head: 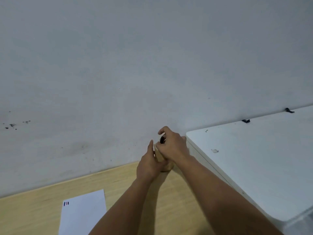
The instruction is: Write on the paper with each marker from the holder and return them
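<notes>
Both hands at the holder, paper waiting at the lower left

The paper (83,212) lies low left on the desk (33,212), with three short marks. At centre, the left hand (149,165) wraps the holder (166,167), probably to steady it. The right hand (172,146) pinches a dark marker (162,139) just above it, taking or returning, I cannot tell.

White paper (83,212) with blue and red strokes, light wood table (33,216), grey wall (135,65)

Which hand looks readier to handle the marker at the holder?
The right hand: its fingers pinch a dark marker above the wooden holder, while the left hand steadies the holder's side.
</notes>
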Demonstrator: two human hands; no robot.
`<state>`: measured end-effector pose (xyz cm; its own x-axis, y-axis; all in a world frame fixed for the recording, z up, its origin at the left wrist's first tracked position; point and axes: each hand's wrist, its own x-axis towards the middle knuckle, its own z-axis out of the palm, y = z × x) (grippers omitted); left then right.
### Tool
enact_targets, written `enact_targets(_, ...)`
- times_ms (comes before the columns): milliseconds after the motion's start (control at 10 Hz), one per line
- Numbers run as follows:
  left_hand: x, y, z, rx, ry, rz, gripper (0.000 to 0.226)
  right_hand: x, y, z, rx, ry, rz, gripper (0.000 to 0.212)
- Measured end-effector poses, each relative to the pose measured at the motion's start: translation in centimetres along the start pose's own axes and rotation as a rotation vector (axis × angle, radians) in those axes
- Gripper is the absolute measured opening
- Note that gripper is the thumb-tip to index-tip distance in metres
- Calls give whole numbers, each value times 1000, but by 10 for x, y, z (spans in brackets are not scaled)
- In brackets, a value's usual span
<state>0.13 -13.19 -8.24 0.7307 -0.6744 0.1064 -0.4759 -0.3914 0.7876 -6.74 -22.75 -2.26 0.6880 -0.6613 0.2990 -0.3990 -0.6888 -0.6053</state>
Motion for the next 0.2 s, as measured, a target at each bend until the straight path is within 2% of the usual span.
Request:
enact_targets(100,-6,0,-4,-9,-2,31,102,-7,1,3,-48,30,-64,41)
enact_targets(200,-32,1,-13,-55,-14,36,101,-14,-7,-3,-43,147,-144,43)
